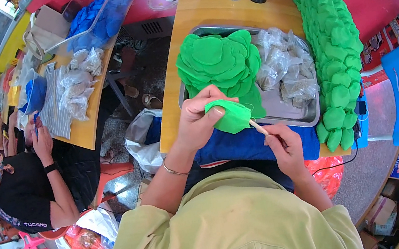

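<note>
The left hand point(198, 123) pinches a green piece point(229, 116) over the front of the steel tray point(274, 98), while the right hand point(286, 148) grips a pale stick point(258, 127) whose tip meets the piece's edge; shaping looks to be the step in hand, and the next move likely calls for a steady pinch and light stick control. Just beyond, the green pile point(218, 59) crowds the working space, with clear bags point(289, 66) beside it. Farther out, a long green stack point(335, 61) flanks the tray on the tabletop point(192, 11).

Bright, soft light, glare at both rims, fisheye-bent edges.
</note>
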